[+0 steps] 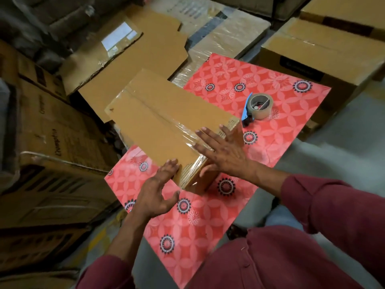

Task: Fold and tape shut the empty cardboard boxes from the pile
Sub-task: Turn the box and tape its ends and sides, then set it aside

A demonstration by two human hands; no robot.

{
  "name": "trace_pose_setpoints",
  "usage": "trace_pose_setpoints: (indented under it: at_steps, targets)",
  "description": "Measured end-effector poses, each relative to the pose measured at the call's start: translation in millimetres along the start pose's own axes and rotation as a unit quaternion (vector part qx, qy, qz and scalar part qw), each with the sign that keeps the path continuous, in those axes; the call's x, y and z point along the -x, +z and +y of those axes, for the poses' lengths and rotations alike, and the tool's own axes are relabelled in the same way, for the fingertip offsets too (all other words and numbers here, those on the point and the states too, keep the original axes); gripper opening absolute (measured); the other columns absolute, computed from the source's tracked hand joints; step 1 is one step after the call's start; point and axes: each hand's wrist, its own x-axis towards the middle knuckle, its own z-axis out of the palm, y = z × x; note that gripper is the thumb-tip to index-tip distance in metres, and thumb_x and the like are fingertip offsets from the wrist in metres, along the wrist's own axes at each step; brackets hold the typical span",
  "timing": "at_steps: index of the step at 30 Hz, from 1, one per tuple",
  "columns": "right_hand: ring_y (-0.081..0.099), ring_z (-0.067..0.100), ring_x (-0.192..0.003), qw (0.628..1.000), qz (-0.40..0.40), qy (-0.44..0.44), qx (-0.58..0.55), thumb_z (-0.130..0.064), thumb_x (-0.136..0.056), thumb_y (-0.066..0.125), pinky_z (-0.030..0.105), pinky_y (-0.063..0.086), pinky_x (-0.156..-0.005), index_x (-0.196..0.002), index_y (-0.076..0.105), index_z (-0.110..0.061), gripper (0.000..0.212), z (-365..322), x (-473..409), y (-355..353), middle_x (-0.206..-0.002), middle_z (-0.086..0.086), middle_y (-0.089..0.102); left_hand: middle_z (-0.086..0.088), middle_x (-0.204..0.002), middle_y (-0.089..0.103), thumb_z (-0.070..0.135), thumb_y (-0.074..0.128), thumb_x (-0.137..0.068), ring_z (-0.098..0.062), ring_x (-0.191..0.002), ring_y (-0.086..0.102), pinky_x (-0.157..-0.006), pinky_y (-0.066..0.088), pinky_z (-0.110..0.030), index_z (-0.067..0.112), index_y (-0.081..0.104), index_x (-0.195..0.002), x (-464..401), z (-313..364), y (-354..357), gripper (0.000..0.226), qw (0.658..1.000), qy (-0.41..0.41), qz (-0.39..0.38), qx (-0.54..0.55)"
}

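Head view: cardboard box [166, 124] lies on the red-clothed counter [281, 130]; right hand [223, 151], grip wide, flattens tape while left hand [158, 188], fingers spread, steadies its corner.

Box [164, 119] on mat [187, 230], tape dispenser [258, 107] to its right

Matt brown cardboard box [166, 119] – glossy clear tape [187, 134] – on shiny patterned tablecloth [270, 84].

Storeroom: stacked cartons [52, 130], flattened cardboard [133, 57] all around.
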Motion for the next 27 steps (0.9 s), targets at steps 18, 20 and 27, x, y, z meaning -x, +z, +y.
trace_pose_setpoints:
  at_steps: [18, 20, 27]
  targets:
    - [0.026, 0.029, -0.155, 0.99, -0.098, -0.075, 0.06, -0.065, -0.08, 0.071, 0.059, 0.02, -0.122, -0.156, 0.038, -0.026, 0.091, -22, 4, -2, -0.164, 0.008, 0.037, 0.0, -0.151, 0.057, 0.058, 0.075, -0.077, -0.015, -0.142, 0.05, -0.11, 0.051, -0.043, 0.018, 0.064, -0.142, -4, -5, 14, 0.077, 0.991, 0.013, 0.063, -0.121]
    - [0.024, 0.03, -0.155, 0.991, -0.099, -0.074, 0.06, -0.06, -0.073, 0.075, 0.06, 0.019, -0.122, -0.158, 0.036, -0.026, 0.099, -22, 3, -6, -0.165, 0.009, 0.034, 0.0, -0.15, 0.058, 0.061, 0.071, -0.077, -0.015, -0.142, 0.051, -0.109, 0.052, -0.044, 0.018, 0.064, -0.142, -3, -6, 14, 0.078, 0.99, 0.017, 0.065, -0.122]
    - [0.024, 0.03, -0.156, 0.992, -0.106, -0.067, 0.031, -0.064, -0.066, 0.075, 0.063, 0.019, -0.121, -0.158, 0.034, -0.025, 0.108, -28, 5, -11, -0.168, 0.01, 0.028, -0.005, -0.145, 0.062, 0.075, 0.069, -0.072, -0.022, -0.136, 0.058, -0.105, 0.055, -0.05, 0.016, 0.067, -0.137, -6, 6, 20, 0.088, 0.985, -0.019, 0.075, -0.157]
